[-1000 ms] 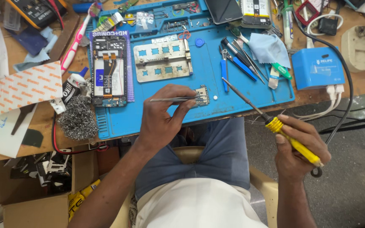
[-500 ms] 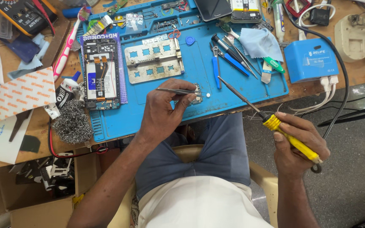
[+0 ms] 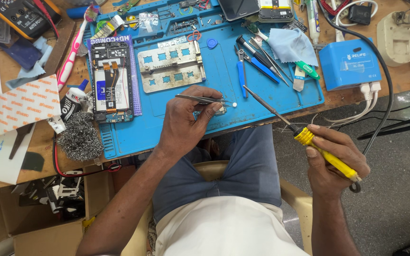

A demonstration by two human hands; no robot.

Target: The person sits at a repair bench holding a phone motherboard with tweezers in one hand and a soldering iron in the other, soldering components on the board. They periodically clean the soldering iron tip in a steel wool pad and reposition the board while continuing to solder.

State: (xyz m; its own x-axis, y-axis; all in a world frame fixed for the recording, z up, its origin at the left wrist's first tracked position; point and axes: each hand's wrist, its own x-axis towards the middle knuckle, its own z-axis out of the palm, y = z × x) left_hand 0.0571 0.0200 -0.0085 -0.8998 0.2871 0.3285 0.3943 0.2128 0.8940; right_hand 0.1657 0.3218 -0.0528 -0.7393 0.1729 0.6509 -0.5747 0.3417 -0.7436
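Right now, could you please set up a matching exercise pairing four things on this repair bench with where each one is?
Things:
1. tweezers
2. soldering iron
3. steel wool
4. opened phone

Places:
A. on the blue mat's left part
B. in the right hand
C. at the mat's left edge, beside a glue tube
D. in the left hand

Pairs: 1-D, 2-B, 3-C, 4-A
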